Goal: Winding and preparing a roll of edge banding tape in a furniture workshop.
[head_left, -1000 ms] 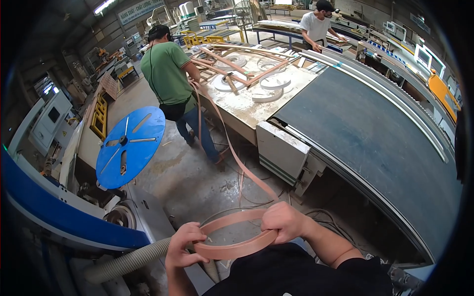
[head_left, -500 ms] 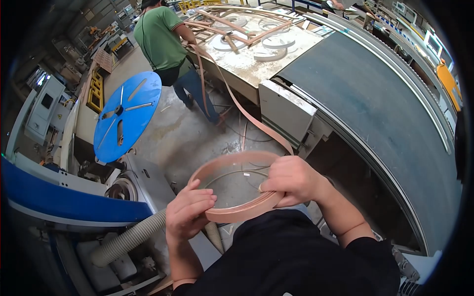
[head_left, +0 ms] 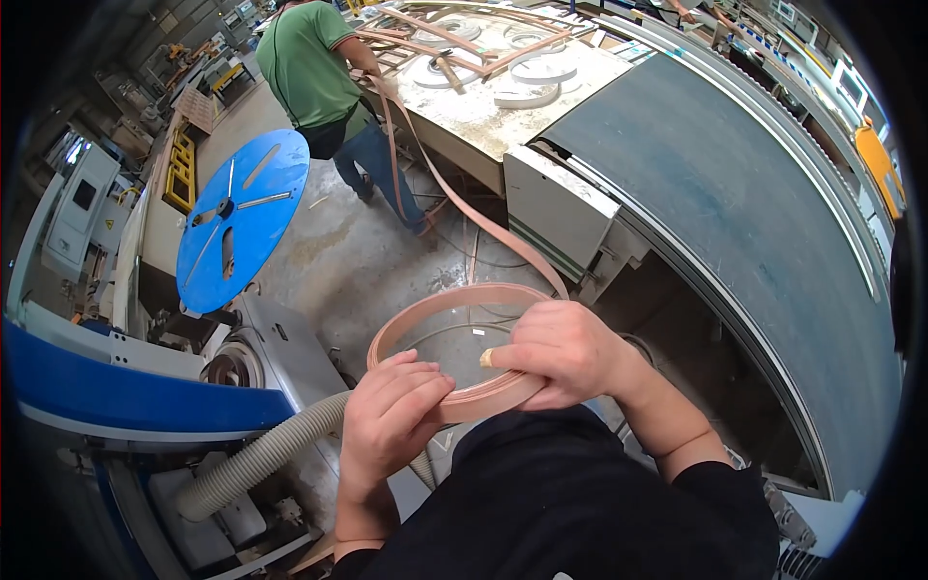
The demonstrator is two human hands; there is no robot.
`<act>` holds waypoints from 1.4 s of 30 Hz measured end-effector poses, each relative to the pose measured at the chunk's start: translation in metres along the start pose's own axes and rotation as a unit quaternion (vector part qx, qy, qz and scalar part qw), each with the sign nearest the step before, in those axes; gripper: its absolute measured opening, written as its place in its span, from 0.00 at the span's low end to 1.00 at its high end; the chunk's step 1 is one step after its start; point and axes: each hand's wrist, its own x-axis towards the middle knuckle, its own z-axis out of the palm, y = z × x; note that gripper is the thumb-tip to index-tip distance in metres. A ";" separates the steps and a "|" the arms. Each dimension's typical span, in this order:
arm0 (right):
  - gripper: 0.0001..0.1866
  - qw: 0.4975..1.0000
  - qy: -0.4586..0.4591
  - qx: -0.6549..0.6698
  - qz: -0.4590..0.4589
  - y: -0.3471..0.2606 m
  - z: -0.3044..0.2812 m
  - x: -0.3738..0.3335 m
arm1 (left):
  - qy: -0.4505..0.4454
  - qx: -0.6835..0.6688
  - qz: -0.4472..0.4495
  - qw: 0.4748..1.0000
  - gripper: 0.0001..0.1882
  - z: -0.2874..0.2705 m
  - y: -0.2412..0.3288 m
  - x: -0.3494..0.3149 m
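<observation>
Between my hands is a coil of thin pinkish-brown edge banding [head_left: 488,398], wound in several layers into a wide ring. My left hand [head_left: 394,411] grips the near left part of the ring, fingers laid over its upper edge. At the near right, my right hand [head_left: 563,353] is closed round the ring, with a yellowish wrap on its thumb or a finger. From the far right of the coil a loose strip [head_left: 483,224] runs up and away to a co-worker in a green shirt [head_left: 307,63], whose hand is near its other end.
A dark conveyor belt [head_left: 715,184] stretches along the right. White coils [head_left: 530,94] and wooden strips lie on a worktable [head_left: 493,135] beyond. To the left stand a slotted blue disc [head_left: 246,217] and a machine with a ribbed hose [head_left: 266,454]. Cables and scraps lie on the floor.
My left hand has slid right along the near rim, closer to my right hand. My right hand has shifted slightly left, and the ring has moved a little left with it.
</observation>
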 end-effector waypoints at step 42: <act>0.14 1.000 -0.002 -0.012 -0.003 -0.009 0.018 -0.003 | 0.063 -0.031 -0.046 0.996 0.29 0.016 0.013 -0.029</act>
